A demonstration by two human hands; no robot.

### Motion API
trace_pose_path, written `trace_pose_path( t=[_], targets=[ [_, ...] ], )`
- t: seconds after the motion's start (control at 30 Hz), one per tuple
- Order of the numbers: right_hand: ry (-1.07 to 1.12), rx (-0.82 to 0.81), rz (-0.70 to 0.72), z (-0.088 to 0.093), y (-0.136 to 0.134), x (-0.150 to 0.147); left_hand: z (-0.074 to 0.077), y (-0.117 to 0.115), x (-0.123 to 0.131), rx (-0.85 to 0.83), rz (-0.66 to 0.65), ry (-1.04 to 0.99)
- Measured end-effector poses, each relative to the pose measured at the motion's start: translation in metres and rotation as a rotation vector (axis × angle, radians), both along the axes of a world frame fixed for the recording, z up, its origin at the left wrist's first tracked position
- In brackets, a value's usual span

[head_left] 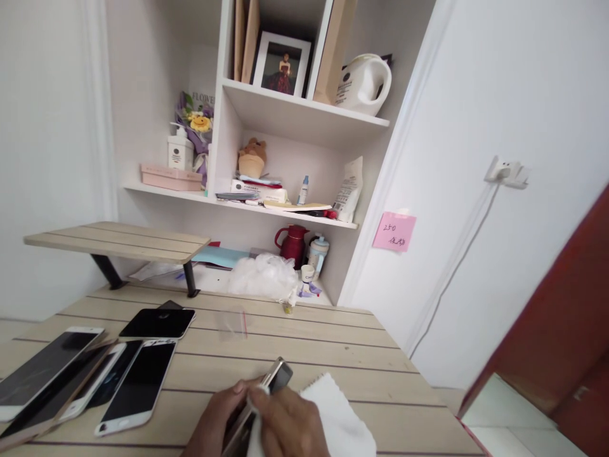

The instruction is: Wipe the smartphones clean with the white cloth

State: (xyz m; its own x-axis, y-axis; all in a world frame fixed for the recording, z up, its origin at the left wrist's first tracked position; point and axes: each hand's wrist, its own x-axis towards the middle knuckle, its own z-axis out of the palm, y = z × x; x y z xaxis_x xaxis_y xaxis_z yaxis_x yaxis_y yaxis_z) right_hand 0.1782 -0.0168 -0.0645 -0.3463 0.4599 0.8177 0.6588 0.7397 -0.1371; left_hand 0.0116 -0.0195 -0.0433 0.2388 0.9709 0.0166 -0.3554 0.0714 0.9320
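1. Far left corner: a slatted riser (pixel 118 238) stands on the worktop (pixel 385 374), its black legs (pixel 190 279) set near the far edge.
2. Left edge: a white phone (pixel 45 371) lies closest to it. Further phones (pixel 137 384) crowd tightly beside that one, running toward the near side; the frame cuts off some of their ends. A black phone (pixel 157 322) lies farther back, in front of the riser.
3. Left of centre: a strip of boards separates the crowded phones from the left hand, giving some room on that side. A clear zip bag (pixel 233 322) lies farther back, toward the far edge.
4. Near middle: the left hand (pixel 213 416) is wrapped around the held phone (pixel 281 376), which is tilted, its top end pointing to the far edge.
5. The right hand (pixel 295 419) pinches part of a white cloth (pixel 340 412) against that phone's side; the rest spreads rightward over the boards.
6. Far edge, middle: a small object (pixel 288 308) sits there, just before a white fluffy bundle (pixel 261 276).
7. Right: a broad stretch of boards runs from the cloth to the slanting right edge and far right corner.
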Motion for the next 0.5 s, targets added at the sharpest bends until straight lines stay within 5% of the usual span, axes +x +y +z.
trace_pose_path(
  t=[0.2, 0.37, 0.5],
  targets=[
    [0.099, -0.12, -0.007, 0.009, 0.002, 0.022, 0.005, 0.005, -0.001, 0.009, -0.049, -0.026],
    [0.1, -0.066, -0.051, 0.005, 0.006, 0.021, 0.006, 0.014, 0.002, 0.05, -0.075, -0.024],
    [0.173, -0.043, -0.107, -0.002, 0.011, 0.016, -0.003, 0.006, -0.008, 0.007, 0.038, -0.076]
  ],
)
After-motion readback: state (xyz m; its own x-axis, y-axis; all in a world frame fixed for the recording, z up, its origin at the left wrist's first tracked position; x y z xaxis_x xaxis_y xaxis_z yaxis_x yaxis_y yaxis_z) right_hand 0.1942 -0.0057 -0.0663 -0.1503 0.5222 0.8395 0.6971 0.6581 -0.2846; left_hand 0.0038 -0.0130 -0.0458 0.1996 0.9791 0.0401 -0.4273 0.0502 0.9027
